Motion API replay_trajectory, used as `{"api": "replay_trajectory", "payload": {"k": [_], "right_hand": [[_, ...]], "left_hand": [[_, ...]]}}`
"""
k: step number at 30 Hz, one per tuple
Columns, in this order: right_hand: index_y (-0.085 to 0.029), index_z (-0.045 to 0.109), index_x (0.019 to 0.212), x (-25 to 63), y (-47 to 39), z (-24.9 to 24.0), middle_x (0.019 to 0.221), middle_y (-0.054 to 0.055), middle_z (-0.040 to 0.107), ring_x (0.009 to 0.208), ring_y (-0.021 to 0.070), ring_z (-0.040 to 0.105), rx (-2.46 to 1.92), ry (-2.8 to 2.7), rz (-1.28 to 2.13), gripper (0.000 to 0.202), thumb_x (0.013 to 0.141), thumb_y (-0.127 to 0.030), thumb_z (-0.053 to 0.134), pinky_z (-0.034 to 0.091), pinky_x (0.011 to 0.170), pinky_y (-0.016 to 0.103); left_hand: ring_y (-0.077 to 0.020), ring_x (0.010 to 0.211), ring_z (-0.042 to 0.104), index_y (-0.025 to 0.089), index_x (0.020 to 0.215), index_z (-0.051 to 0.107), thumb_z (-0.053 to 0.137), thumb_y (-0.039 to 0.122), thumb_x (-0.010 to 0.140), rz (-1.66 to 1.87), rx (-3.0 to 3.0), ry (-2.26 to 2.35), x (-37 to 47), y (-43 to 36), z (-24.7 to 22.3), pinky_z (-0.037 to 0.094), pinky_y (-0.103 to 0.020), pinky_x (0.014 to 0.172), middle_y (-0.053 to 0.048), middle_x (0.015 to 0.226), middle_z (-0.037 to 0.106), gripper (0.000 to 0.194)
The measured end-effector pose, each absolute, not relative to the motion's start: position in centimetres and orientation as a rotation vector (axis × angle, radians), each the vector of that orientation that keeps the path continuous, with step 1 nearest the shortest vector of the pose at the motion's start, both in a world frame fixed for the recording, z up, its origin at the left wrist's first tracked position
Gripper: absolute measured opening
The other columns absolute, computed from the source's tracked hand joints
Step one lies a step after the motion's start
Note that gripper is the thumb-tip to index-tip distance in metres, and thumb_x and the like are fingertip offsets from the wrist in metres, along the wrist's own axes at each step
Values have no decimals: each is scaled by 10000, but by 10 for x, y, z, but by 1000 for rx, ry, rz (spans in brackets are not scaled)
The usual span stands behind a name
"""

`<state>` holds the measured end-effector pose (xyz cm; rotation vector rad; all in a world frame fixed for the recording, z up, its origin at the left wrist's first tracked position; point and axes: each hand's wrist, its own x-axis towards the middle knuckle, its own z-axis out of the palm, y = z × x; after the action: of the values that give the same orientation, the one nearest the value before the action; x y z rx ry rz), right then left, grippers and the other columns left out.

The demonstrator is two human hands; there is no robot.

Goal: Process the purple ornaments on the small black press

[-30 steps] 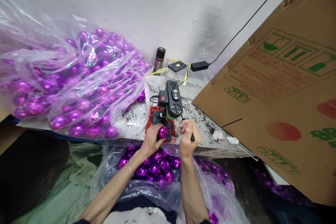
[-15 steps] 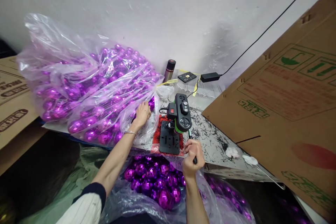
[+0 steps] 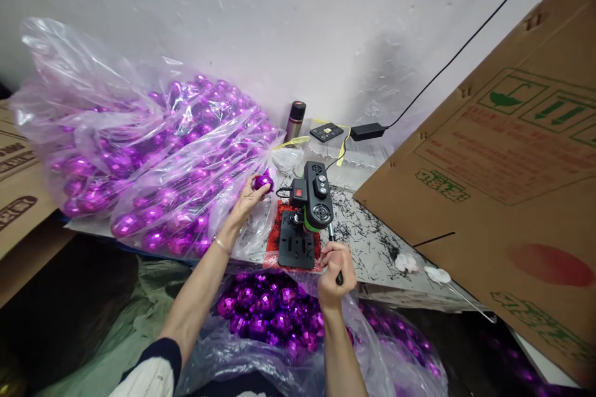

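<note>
Between the thumb and fingers of my left hand (image 3: pixel 248 200) is a shiny purple ball ornament (image 3: pixel 263 183), held at the mouth of the big clear plastic bag (image 3: pixel 153 136) full of similar balls. My right hand (image 3: pixel 336 270) is closed around the black-gripped lever (image 3: pixel 331 234) of a small black press-like machine (image 3: pixel 318 195). The machine's slotted black base plate (image 3: pixel 295 239) rests on a red patch (image 3: pixel 274 237) at the table's front edge. Below that edge, a second open plastic bag holds more purple balls (image 3: pixel 265 307).
Black bristle-like scraps (image 3: pixel 367 236) litter the tabletop right of the machine. A large cardboard box (image 3: pixel 488 186) stands at right. Behind are a thermos (image 3: pixel 295 121), a dark flat device (image 3: pixel 326 131) and a black power adapter (image 3: pixel 369 131) with its cord. More cardboard (image 3: pixel 23 167) lies at left.
My left hand has shifted slightly up and right, and a purple ball now shows in its fingers. My right hand stays on the lever. The whole view has drifted a little.
</note>
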<state>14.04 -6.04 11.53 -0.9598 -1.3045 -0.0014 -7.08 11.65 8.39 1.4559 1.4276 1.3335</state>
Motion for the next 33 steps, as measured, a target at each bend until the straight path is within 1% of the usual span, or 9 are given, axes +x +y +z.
{"api": "replay_trajectory", "payload": {"k": [2, 4, 6, 9, 11, 13, 18, 21, 33], "right_hand": [[-235, 551, 712, 140, -61, 116, 690, -26, 591, 692, 148, 628, -985, -1286, 18, 404, 1102, -174, 469, 448, 625, 290], [-235, 550, 712, 138, -61, 116, 688, -27, 590, 690, 145, 631, -991, -1264, 34, 406, 1108, -190, 472, 451, 625, 287], [-238, 544, 710, 138, -61, 118, 675, -31, 576, 688, 145, 638, -982, -1251, 43, 411, 1113, -205, 476, 457, 622, 284], [-237, 540, 715, 137, -60, 120, 691, -29, 590, 674, 140, 640, -988, -1256, 52, 412, 1120, -214, 469, 459, 611, 283], [-238, 541, 720, 138, -60, 122, 697, -27, 600, 669, 138, 639, -994, -1268, 40, 408, 1121, -214, 470, 455, 605, 285], [-243, 538, 717, 138, -60, 125, 670, -29, 584, 680, 146, 644, -990, -1283, 6, 409, 1120, -211, 472, 457, 615, 293], [-246, 525, 700, 139, -61, 130, 640, -31, 559, 684, 155, 644, -1009, -1319, -51, 425, 1119, -216, 458, 451, 628, 304], [-246, 523, 701, 139, -61, 130, 637, -33, 555, 686, 154, 649, -1004, -1323, -49, 418, 1112, -209, 458, 459, 631, 301], [-247, 543, 718, 140, -63, 129, 659, -24, 558, 683, 157, 640, -1031, -1340, -59, 392, 1096, -195, 457, 475, 629, 307]], "left_hand": [[-258, 1017, 808, 189, 1454, 616, 647, 427, 1062, 1315, 1160, 1213, -75, 91, 88, 676, -440, 932, -143, 1262, 800, 460], [-257, 1031, 816, 223, 1434, 627, 652, 475, 1056, 1276, 978, 1115, -75, 63, 92, 692, -439, 930, -137, 1289, 803, 456], [-262, 1032, 822, 246, 1397, 646, 733, 546, 997, 1275, 890, 1050, -70, 35, 92, 702, -441, 927, -121, 1265, 816, 507], [-270, 1087, 820, 254, 1397, 653, 877, 603, 865, 1247, 835, 963, -52, 2, 84, 675, -435, 1011, -85, 1203, 833, 675], [-274, 1142, 809, 246, 1390, 655, 923, 584, 814, 1213, 898, 977, -36, -12, 72, 638, -429, 1080, -77, 1184, 835, 719], [-280, 1167, 802, 239, 1363, 658, 922, 553, 805, 1190, 1000, 1038, -22, -20, 59, 623, -434, 1097, -83, 1204, 829, 693], [-300, 1148, 801, 247, 1402, 662, 808, 471, 925, 1147, 1380, 1260, -6, -21, 36, 619, -483, 1081, -104, 1268, 814, 546], [-321, 1211, 786, 255, 1401, 678, 839, 425, 919, 1133, 1597, 1348, -5, -16, 32, 611, -488, 1105, -105, 1316, 806, 536], [-333, 1235, 779, 227, 1387, 651, 884, 430, 916, 1249, 1905, 1369, 3, -1, 6, 630, -502, 1080, -127, 1314, 797, 563]]}}
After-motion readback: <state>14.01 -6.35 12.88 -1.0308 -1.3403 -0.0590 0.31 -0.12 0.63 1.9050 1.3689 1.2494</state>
